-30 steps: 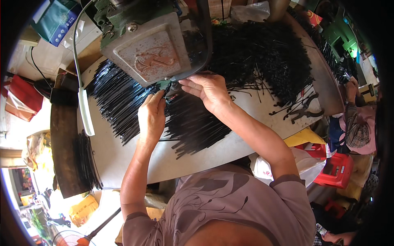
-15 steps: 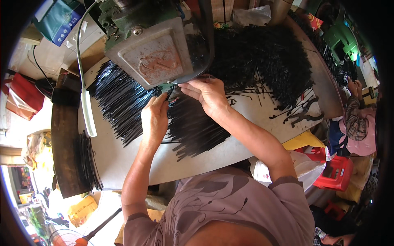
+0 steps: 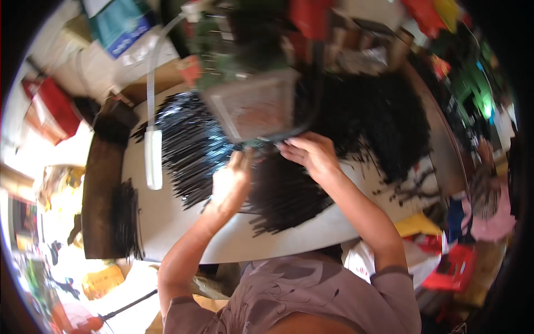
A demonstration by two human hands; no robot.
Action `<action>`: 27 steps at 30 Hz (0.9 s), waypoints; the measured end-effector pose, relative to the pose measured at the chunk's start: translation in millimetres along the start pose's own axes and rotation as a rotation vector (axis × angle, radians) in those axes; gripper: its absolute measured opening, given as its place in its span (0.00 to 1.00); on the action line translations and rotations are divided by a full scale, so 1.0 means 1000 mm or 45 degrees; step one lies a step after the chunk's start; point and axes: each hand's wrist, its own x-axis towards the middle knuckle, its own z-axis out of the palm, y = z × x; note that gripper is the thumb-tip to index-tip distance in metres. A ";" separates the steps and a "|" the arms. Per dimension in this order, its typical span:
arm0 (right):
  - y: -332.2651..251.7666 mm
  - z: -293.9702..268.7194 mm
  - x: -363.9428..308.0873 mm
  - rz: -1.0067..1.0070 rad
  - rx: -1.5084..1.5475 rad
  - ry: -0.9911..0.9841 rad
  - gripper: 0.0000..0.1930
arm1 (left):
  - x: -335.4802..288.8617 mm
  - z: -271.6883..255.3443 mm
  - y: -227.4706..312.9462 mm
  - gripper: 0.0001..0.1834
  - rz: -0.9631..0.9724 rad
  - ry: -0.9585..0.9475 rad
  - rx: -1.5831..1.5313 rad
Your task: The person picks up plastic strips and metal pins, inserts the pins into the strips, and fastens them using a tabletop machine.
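Left hand [image 3: 231, 181]: fingers drawn together in a pinch, their tips just below the front of the machine [image 3: 250, 106]; blur hides whether a rod lies between them. Right hand [image 3: 314, 156]: fingers bent and bunched near the machine's lower edge, to the right of the other hand; whether it grasps anything cannot be told. Both hands are bare. The chief hazard is therefore judged to be a nipped fingertip, should the machine's working part move while the fingers lie so near; that part itself is not clear.

Black rods lie close around both hands: a fanned left bundle [image 3: 189, 145], with the left hand at its right side; a middle bundle [image 3: 283, 195] below and between the hands; and a large heap [image 3: 384, 117] beyond the right hand. A sleeve or forearm brushing the middle bundle could skew its rows, and a rod drawn carelessly from the tangled heap could drag others along.

Farther out, the pale table [image 3: 295, 239] curves toward the person's body; rods pushed across its near edge could fall. At left, a white lamp [image 3: 153, 161] hangs over the table, where a wide arm swing might knock it.
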 end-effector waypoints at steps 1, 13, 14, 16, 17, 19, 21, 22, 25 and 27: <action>-0.002 0.002 0.001 0.067 -0.080 0.027 0.04 | 0.000 -0.002 -0.001 0.29 -0.024 -0.050 -0.012; -0.015 0.024 -0.002 0.341 -0.886 -0.357 0.06 | -0.006 -0.003 0.001 0.19 -0.015 -0.008 -0.126; -0.014 0.025 -0.001 0.347 -0.900 -0.375 0.06 | -0.007 -0.003 -0.001 0.19 -0.036 0.002 -0.124; -0.013 0.024 0.001 0.326 -0.958 -0.365 0.06 | -0.006 -0.002 -0.003 0.18 0.024 -0.005 -0.126; -0.014 0.023 0.001 0.334 -0.956 -0.377 0.06 | -0.005 0.001 -0.003 0.18 0.022 0.009 -0.109; -0.014 0.020 0.001 0.334 -0.938 -0.377 0.06 | -0.003 0.003 -0.001 0.18 0.013 0.006 -0.110; -0.013 0.018 0.003 0.331 -0.913 -0.370 0.06 | -0.001 0.005 0.002 0.18 -0.001 -0.024 -0.130; -0.012 0.017 0.002 0.320 -0.880 -0.369 0.06 | 0.000 0.003 0.002 0.18 0.011 -0.028 -0.132; -0.007 0.019 0.001 0.309 -0.806 -0.348 0.06 | -0.001 0.001 0.002 0.20 -0.001 0.012 -0.119; -0.003 0.019 0.001 0.324 -0.742 -0.359 0.07 | -0.001 0.002 0.000 0.20 -0.038 0.015 -0.153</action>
